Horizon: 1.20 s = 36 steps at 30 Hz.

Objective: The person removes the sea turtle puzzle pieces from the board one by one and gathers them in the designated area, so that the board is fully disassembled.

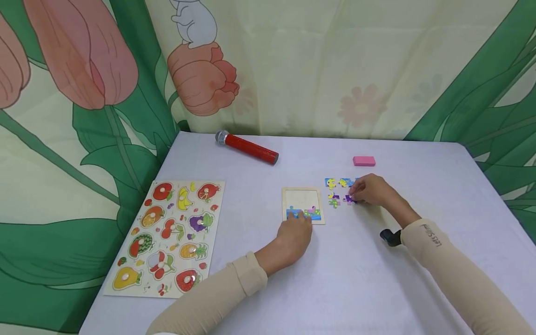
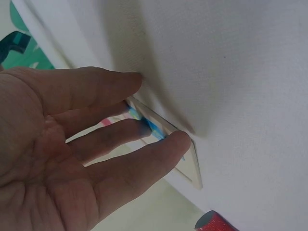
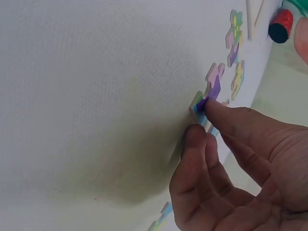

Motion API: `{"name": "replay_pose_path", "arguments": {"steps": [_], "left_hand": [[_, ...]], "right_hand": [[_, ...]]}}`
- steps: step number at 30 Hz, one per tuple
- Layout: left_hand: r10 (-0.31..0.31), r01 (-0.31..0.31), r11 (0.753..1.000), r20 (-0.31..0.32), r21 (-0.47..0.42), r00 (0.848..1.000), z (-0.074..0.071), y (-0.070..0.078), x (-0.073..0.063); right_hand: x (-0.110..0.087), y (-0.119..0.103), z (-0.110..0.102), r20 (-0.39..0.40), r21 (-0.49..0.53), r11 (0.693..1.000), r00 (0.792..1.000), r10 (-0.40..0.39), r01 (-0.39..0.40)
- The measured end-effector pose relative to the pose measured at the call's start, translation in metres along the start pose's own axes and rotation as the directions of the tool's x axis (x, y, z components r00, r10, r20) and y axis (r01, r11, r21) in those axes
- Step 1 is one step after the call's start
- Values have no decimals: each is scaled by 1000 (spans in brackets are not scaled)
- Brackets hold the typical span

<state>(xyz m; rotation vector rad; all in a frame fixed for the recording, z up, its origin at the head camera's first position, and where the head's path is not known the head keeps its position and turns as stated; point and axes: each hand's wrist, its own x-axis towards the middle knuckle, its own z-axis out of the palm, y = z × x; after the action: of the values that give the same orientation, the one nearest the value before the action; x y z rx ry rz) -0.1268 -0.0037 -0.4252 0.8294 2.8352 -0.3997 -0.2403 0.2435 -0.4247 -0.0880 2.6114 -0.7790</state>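
Note:
A small wooden puzzle tray (image 1: 303, 188) lies mid-table, with blue, green and pink pieces (image 1: 311, 214) fitted along its near side. My left hand (image 1: 294, 236) rests at the tray's near edge, its fairly straight fingers touching the frame and the fitted pieces. To the right of the tray, my right hand (image 1: 370, 190) pinches a purple, green and blue jigsaw piece (image 3: 201, 104) between thumb and index finger, low over the table. Around it lie loose pieces: a yellow-and-blue one (image 1: 330, 183), another (image 1: 345, 182) and a green-and-purple one (image 1: 334, 200). Some pieces are partly hidden behind the right hand.
A large fruit puzzle board (image 1: 173, 223) covers the table's left side. Toward the back lie a red microphone-shaped tube (image 1: 251, 149) and a pink block (image 1: 364, 161). A black object (image 1: 390, 237) shows at the right cuff. A printed curtain (image 1: 310, 70) hangs behind the table.

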Motion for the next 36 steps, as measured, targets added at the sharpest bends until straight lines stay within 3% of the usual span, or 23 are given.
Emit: {"name": "replay_pose_path", "arguments": {"steps": [10, 15, 18, 23, 30, 33, 36], "left_hand": [[-2, 2, 1000, 7, -12, 1000, -1, 1, -2], [-16, 16, 1000, 6, -11, 1000, 0, 1, -2], [-11, 11, 1000, -4, 7, 1000, 0, 1, -3], [6, -6, 1000, 0, 12, 1000, 1, -1, -6], [78, -79, 997, 59, 18, 995, 3, -3, -21], [90, -85, 995, 87, -58, 992, 2, -9, -26], [89, -72, 983, 99, -171, 991, 1, -25, -26]], "right_hand": [[-3, -31, 18, -13, -38, 993, 994, -110, 109], [2, -56, 39, 16, -10, 966, 966, -259, 259], [5, -66, 51, 48, 31, 951, 950, -308, 307], [5, -74, 62, 57, 49, 950, 949, -310, 308], [4, -73, 67, 43, 34, 961, 960, -277, 276], [4, -73, 66, 43, 23, 958, 957, -286, 285], [5, -73, 64, 54, 17, 955, 954, -296, 295]]}}
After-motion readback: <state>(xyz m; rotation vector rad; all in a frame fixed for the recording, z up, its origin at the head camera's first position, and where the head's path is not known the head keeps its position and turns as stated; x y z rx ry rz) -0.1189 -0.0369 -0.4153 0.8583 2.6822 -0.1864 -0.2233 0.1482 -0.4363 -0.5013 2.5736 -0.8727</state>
